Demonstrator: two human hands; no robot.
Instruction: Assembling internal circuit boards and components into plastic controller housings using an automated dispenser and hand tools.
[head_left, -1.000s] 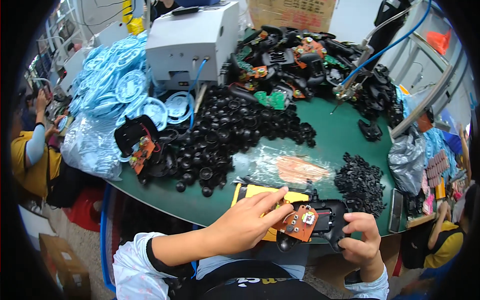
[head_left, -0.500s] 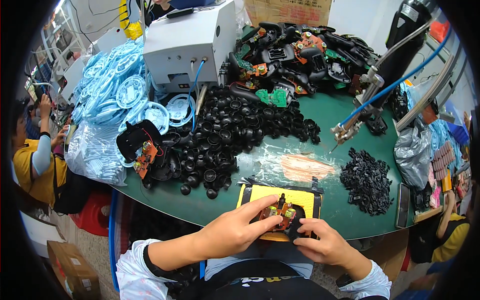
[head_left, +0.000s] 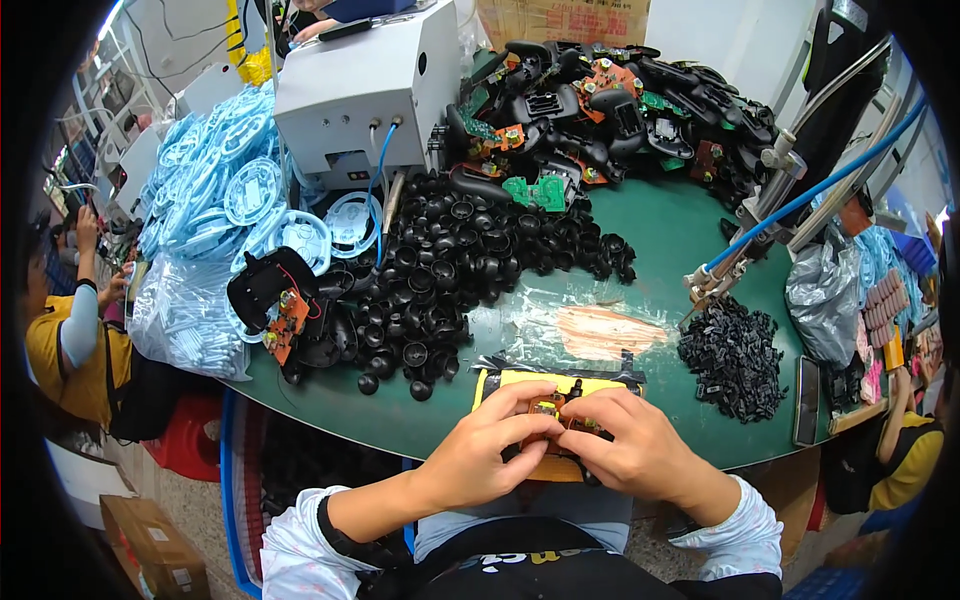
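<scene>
Both hands now rest together at the near edge of the green table [head_left: 700,250], over the yellow fixture pad [head_left: 520,380]. One second ago the left hand [head_left: 490,455] was reaching across to an orange circuit board that the right hand [head_left: 630,450] held in a black controller shell off to the right; half a second ago the assembly was already centred on the pad. The orange circuit board [head_left: 548,408] now lies on the pad between the two sets of fingertips, mostly covered. All fingers are curled narrow and press onto it; the shell beneath cannot be made out. Judged from this, the work has passed from carrying the part to seating or adjusting it in the fixture.

Containers and contents:
- Clear plastic bag [head_left: 185,320], left edge: pale blue ring parts; more lie loose above it.
- Grey plastic bag [head_left: 825,300], right edge: contents hidden.
- The black thumbstick caps [head_left: 450,270] and the small black clips [head_left: 735,355] lie in loose heaps on the table, uncontained.
- The controller shells with boards [head_left: 620,110] are piled at the far side, beside a white machine housing [head_left: 365,90].
</scene>
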